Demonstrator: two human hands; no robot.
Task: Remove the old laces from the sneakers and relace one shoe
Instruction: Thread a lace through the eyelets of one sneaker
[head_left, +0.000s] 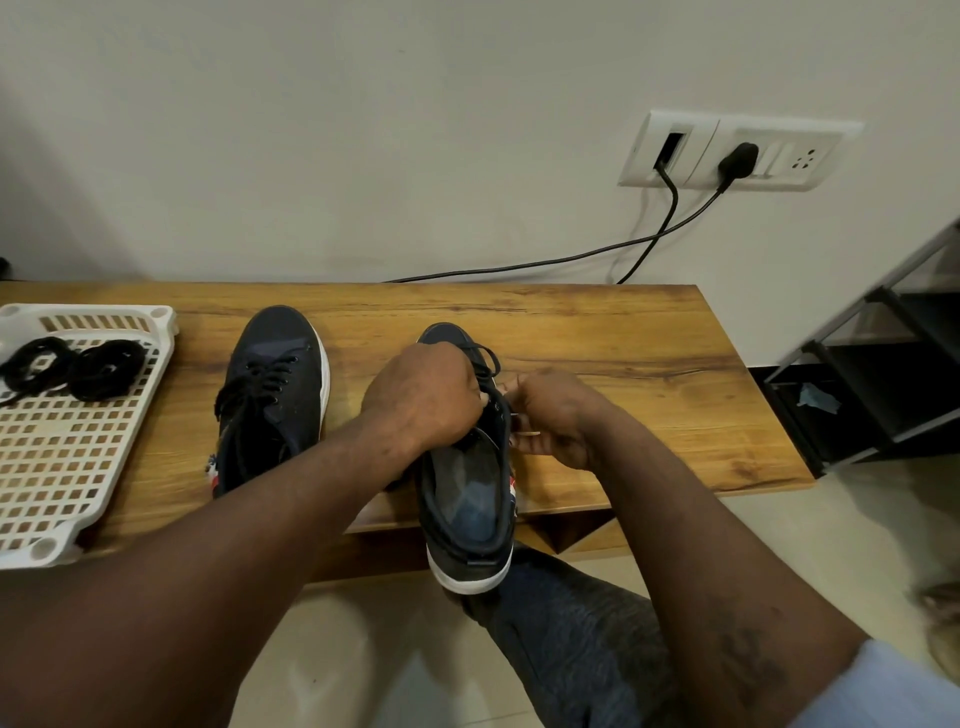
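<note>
Wooden tabletop. Left hand fingers clamp sneaker upper; right hand fingers pinch lace. Judged: unlacing stage. Next: draw lace clear of eyelet.

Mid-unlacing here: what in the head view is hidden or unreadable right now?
Eyelet rows of the held sneaker: covered by the left hand, so how many remain laced is unknown; what that hand grips is hidden too.
Lace end: lost inside the right hand pinching it.
Heel of the other sneaker: behind the left forearm.
Basket: cut off by the left edge.
</note>
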